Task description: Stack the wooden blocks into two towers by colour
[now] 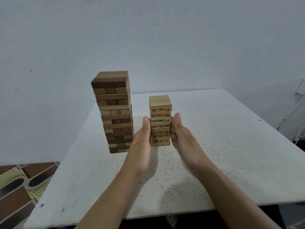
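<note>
Grip, left hand [142, 142]: fingers straight and together, palm turned inward, laid flat against the left side of the pale tower [160, 113]; nothing is curled round it.
Grip, right hand [181, 138]: fingers straight, palm turned inward, pressed flat against the right side of the same tower, opposite the left hand.
Grip, reach: both hands cover the lower and middle layers; one fingertip of each shows at about mid-height, and the top layers stand free above them.
Forearms: both bare, entering from the lower edge of the view and converging on the tower.
Pale tower: light wooden blocks in crossed layers, upright on the desk [231, 146] near its middle; black numbers printed on the block ends that face the camera.
Dark tower [115, 113]: brown blocks of mixed shades in crossed layers, upright, taller than the pale tower; stands to its left, near the desk's left edge.
Towers, relation: apart, with the left hand in the gap; whether the back of that hand touches the dark tower cannot be told.
Desk: white top, speckled with dark marks.
Wall [148, 38]: plain, pale blue-grey, behind the desk.
Floor [19, 187]: patterned tiles in brown, black and yellow-green, lower left.
Cord [299, 138]: white, at the far right edge.
</note>
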